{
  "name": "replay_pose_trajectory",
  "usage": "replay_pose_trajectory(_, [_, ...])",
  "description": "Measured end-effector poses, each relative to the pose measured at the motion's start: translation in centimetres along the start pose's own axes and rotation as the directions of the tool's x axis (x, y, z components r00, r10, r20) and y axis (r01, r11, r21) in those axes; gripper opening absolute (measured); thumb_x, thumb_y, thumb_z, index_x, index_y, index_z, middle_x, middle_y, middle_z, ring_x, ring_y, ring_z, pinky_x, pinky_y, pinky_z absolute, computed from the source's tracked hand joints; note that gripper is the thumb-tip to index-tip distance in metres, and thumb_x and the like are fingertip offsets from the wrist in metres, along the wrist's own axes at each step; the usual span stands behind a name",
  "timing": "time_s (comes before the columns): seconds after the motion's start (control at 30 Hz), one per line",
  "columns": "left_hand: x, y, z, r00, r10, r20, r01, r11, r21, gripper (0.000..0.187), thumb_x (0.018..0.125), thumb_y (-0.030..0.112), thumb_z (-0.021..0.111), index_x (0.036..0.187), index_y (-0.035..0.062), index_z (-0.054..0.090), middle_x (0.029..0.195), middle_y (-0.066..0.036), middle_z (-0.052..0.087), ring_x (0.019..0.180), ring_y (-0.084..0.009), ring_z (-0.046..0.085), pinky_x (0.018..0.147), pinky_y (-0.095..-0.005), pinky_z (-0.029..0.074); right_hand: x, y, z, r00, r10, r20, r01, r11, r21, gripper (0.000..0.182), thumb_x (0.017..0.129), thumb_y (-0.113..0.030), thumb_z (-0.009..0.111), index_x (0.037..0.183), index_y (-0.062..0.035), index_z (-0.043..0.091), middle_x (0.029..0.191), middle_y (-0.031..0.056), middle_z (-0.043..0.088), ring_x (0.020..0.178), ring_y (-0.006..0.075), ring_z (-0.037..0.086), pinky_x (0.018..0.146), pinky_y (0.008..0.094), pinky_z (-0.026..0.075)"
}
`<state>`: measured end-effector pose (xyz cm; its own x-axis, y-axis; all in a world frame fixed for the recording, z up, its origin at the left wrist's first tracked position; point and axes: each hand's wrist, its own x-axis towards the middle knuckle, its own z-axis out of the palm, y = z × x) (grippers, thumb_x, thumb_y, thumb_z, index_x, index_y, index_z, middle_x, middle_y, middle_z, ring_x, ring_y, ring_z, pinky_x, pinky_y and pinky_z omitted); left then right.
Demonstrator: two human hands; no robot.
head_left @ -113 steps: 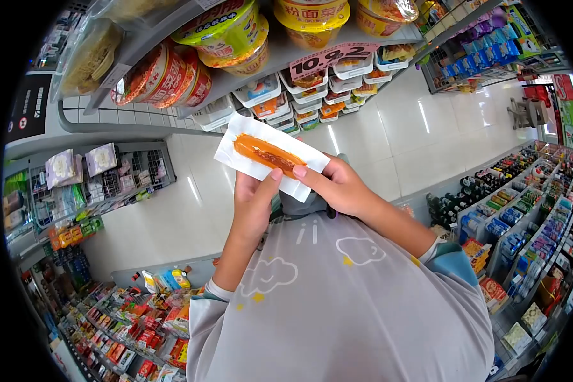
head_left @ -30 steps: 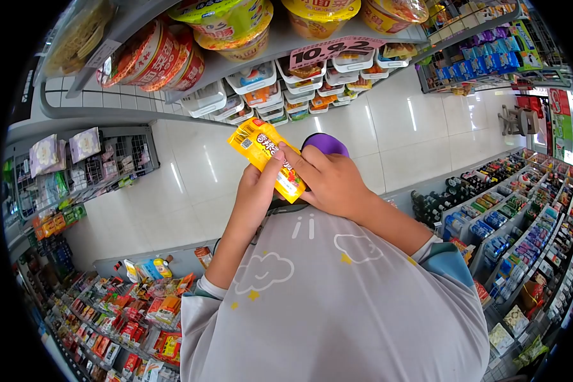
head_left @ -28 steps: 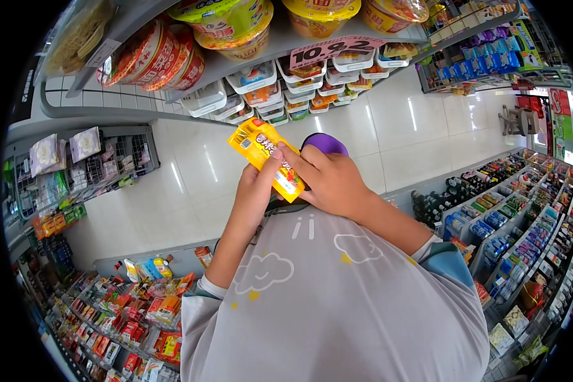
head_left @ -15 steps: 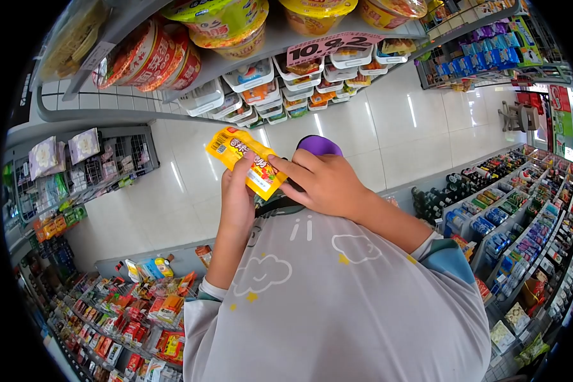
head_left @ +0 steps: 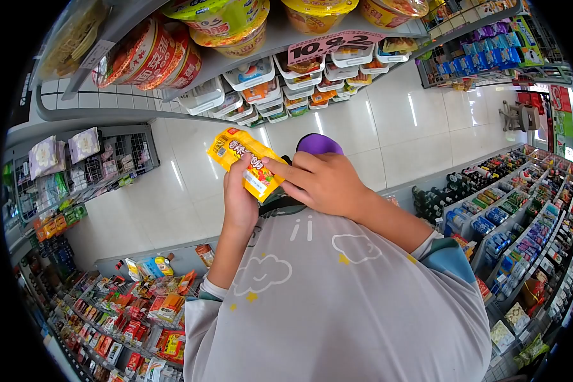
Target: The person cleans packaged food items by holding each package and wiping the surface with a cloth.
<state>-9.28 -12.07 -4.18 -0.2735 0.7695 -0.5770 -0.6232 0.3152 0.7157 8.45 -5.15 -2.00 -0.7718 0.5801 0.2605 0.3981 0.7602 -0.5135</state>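
Observation:
A yellow packet (head_left: 226,151) with dark lettering, red pictures and a white label is tilted in front of the grey shirt. My left hand (head_left: 240,194) is closed on its lower edge, thumb lying over the front. From the right, my right hand (head_left: 321,180) reaches across, its index fingertip touching the packet's face; the other fingers are curled, and whether they grip the packet's edge cannot be made out. Something purple (head_left: 320,144) shows just beyond my right hand.
Instant noodle bowls (head_left: 229,28) stand on a shelf at the top, above stacked white trays (head_left: 293,83). A pink price sign (head_left: 331,48) hangs on its edge. Snack racks (head_left: 134,318) are at lower left, bottle shelves (head_left: 490,210) at right, tiled floor (head_left: 165,165) between.
The packet has shifted and turned slightly in my left hand. My right index finger has moved a little to the left across its face.

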Motion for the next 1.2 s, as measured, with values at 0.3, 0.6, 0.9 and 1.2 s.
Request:
replay_pose_trajectory(0.3, [-0.4,-0.2,0.1,0.998,-0.013,0.064,0.014,1.0,-0.014,0.039,0.098,0.031,0.054,0.12,-0.0012,0.055,0.109,-0.009,0.064,0.099,-0.0159,0.065,0.087,-0.031,0.051,-0.3,0.0,0.2,0.998,0.042,-0.04,-0.042,0.999,-0.002,0.057,0.072,-0.027,0.078,0.127,-0.0262,0.065,0.081,-0.0006,0.048,0.057,0.0148,0.053,0.051,0.0296,0.047])
replay_pose_trajectory(0.6, [-1.1,0.0,1.1,0.999,0.002,0.039,-0.011,0.974,0.227,0.046,0.102,0.043,0.047,0.12,0.0011,0.055,0.1,-0.005,0.064,0.084,-0.0093,0.062,0.065,-0.0231,0.049,-0.6,-0.2,0.1,0.991,0.124,-0.055,-0.124,0.992,-0.01,0.055,0.071,-0.029,0.08,0.124,-0.0258,0.067,0.082,-0.0008,0.046,0.061,0.0111,0.051,0.05,0.0268,0.045])
replay_pose_trajectory(0.9, [-1.5,0.3,1.5,0.999,0.009,0.051,-0.021,0.97,0.243,0.043,0.103,0.041,0.045,0.121,0.0032,0.055,0.097,-0.003,0.064,0.08,-0.0077,0.061,0.061,-0.0232,0.047,-0.3,-0.2,-0.1,0.987,0.104,-0.125,-0.102,0.995,0.018,0.051,0.072,-0.027,0.079,0.121,-0.0205,0.069,0.086,0.0018,0.039,0.062,0.0108,0.047,0.046,0.0256,0.041])
replay_pose_trajectory(1.2, [-1.6,0.3,1.7,0.998,0.008,0.069,-0.022,0.978,0.209,0.042,0.105,0.039,0.043,0.122,0.0031,0.054,0.099,-0.004,0.064,0.083,-0.0091,0.061,0.064,-0.0242,0.047,-0.3,-0.2,-0.2,0.987,0.114,-0.115,-0.113,0.993,0.021,0.051,0.073,-0.026,0.078,0.122,-0.02,0.068,0.087,0.0023,0.04,0.062,0.0113,0.047,0.045,0.0258,0.041])
